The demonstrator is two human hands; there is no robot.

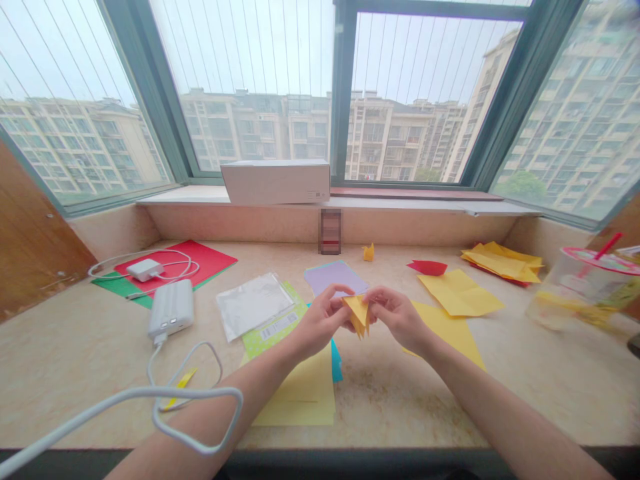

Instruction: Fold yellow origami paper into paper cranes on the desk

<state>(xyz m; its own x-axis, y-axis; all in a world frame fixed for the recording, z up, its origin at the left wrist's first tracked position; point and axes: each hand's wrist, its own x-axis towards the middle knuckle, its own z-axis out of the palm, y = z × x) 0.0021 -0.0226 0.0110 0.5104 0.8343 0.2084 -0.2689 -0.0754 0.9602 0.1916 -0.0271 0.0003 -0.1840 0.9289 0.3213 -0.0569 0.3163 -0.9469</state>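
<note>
Both hands meet above the middle of the counter around a small folded yellow origami paper (357,313) with pointed flaps hanging down. My left hand (327,317) pinches its left edge, and my right hand (393,313) grips the right edge with thumb and fingers. Beneath my left forearm lie pale yellow sheets (300,393) and a bit of blue paper (337,363). A lilac sheet (335,277) lies just beyond the hands. Close to my right wrist is a larger yellow sheet (450,330), partly covered by the arm.
A white power bank (171,307) with a looping cable, red paper (205,260) and a clear packet (255,303) lie left. A small yellow folded figure (369,252) stands at the back. Stacked yellow papers (503,260) and a plastic cup (570,287) with a straw are right.
</note>
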